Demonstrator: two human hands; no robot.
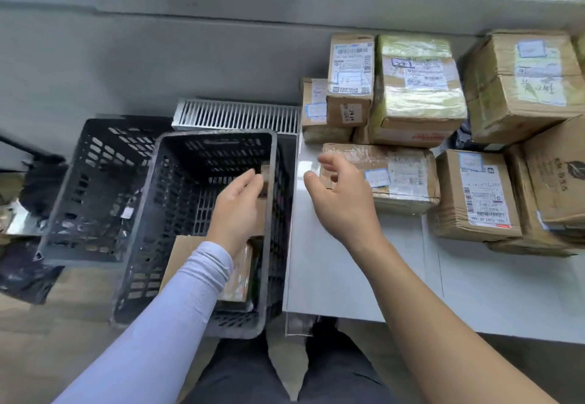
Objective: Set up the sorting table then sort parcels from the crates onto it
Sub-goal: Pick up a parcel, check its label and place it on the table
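Observation:
A dark plastic crate (152, 213) stands on the floor left of the white sorting table (348, 277). Cardboard parcels lie in its bottom (180, 258). My left hand (235, 210) reaches down inside the crate, fingertips touching a small brown parcel (265, 172) against the crate's right wall; whether it grips the parcel is unclear. My right hand (342, 194) hovers open over the table's left edge, just in front of a flat taped parcel (395, 175). Several labelled cardboard parcels (418, 86) are stacked on the table's far and right side.
A second dark crate (95, 188) sits behind and left of the first. A white radiator grille (237, 115) runs along the grey wall beyond the crates. Dark bags (22, 273) lie on the floor at far left. My legs are below the table's near edge.

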